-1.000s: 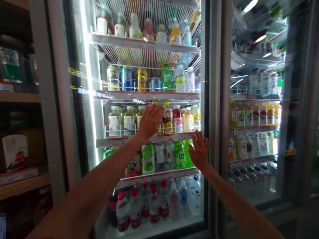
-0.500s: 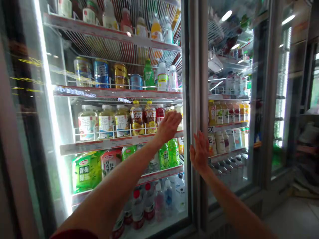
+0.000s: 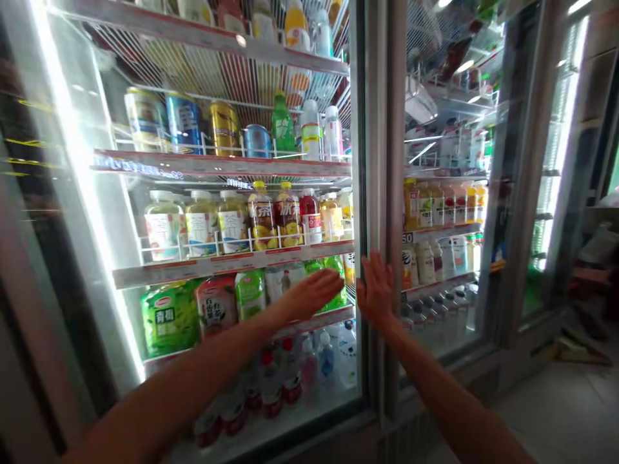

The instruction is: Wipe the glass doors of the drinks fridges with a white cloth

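Observation:
I face a glass-fronted drinks cooler (image 3: 217, 212). My left hand (image 3: 314, 293) is open, fingers stretched out, lying on the glass door in front of the green bottles (image 3: 333, 283) on the third shelf. My right hand (image 3: 374, 290) is open and flat, fingers up, pressed against the metal door frame (image 3: 380, 161) between the two cooler doors. Neither hand holds anything. Tea bottles (image 3: 261, 219) stand on the shelf above my left hand.
Cans (image 3: 184, 122) line the second shelf, water bottles (image 3: 309, 367) the bottom one. A second cooler door (image 3: 445, 193) with more bottles is to the right, further glass doors beyond it. Tiled floor (image 3: 570, 412) shows at lower right.
My left hand has dropped from the tea-bottle shelf down to the green-bottle shelf level. The right hand stays on the frame. The view has shifted right and closer.

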A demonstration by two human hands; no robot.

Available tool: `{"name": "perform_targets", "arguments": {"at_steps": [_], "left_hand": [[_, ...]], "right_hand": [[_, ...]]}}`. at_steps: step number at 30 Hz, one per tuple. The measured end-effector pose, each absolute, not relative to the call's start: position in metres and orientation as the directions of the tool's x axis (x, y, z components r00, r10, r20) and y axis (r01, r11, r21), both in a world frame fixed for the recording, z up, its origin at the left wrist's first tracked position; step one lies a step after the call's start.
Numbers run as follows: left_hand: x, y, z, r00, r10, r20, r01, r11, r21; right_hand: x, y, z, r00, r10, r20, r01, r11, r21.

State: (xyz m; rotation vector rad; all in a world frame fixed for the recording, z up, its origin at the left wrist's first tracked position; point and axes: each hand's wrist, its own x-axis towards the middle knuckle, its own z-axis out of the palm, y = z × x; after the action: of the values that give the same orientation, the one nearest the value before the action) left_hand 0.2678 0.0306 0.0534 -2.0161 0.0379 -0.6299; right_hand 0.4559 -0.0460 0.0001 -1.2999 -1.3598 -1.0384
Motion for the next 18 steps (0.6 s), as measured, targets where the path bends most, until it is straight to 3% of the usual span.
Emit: {"name": "perform_targets", "arguments": {"at_steps": [2,3,6,8,12,14,18], "left_hand": [[0.245,0.028,0.047,0.905,-0.306,0.296,0.112,-0.501,-0.858],[0.233,0.029,0.051,0.9,-0.291,0.325,0.145,-0.503,-0.852],[0.202,0.031,0.073,0.759,-0.16,0.631,0.49,-0.497,-0.716],[0.183,0.03,0.072,0.689,-0.099,0.718,0.603,-0.471,-0.644],[0.145,0.022,0.031,0.898,-0.143,0.417,0.304,-0.485,-0.82],[0.129,0.021,0.027,0.919,-0.147,0.365,0.255,-0.483,-0.838],[0.106,0.024,0.052,0.748,-0.056,0.661,0.576,-0.44,-0.689]], "right_hand": [[0.446,-0.042,-0.003,-0.016,0.231,0.973,0.995,0.096,-0.006],[0.441,-0.041,-0.004,-0.028,0.248,0.968,0.994,0.107,0.001],[0.426,-0.036,-0.005,-0.035,0.265,0.964,0.991,0.133,0.0],[0.414,-0.033,-0.005,-0.034,0.259,0.965,0.989,0.146,-0.004],[0.388,-0.03,-0.008,-0.102,0.282,0.954,0.98,0.194,0.048],[0.377,-0.028,-0.01,-0.146,0.288,0.946,0.971,0.224,0.082],[0.354,-0.023,-0.005,-0.157,0.265,0.951,0.964,0.251,0.089]]}}
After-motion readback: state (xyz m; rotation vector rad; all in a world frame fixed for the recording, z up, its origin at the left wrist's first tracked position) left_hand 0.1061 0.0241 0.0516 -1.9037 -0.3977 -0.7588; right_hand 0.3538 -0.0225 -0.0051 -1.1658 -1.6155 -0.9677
